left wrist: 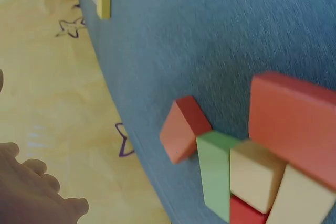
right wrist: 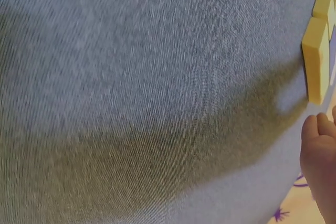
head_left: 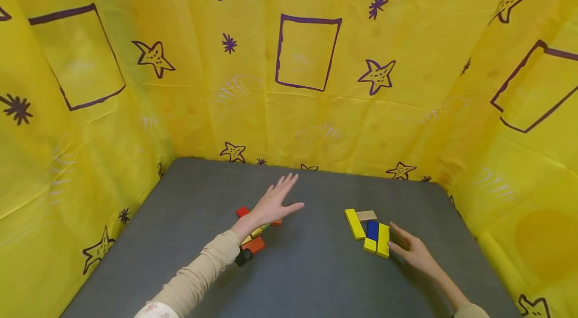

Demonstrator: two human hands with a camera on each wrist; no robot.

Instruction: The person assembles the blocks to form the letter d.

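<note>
Long side on, nearer the right hand [head_left: 414, 254]

Relaxed at the near right, grasping nothing; contact uncertain. Immediately left of those fingertips, on the grey surface [head_left: 316, 278]: the long yellow block [head_left: 383, 240], long axis pointing away from the body, just beside a blue block [head_left: 372, 230]. Farther forward, well left, spread and released: the left hand [head_left: 275, 203]. Beyond: yellow curtain [head_left: 203, 107].
</note>
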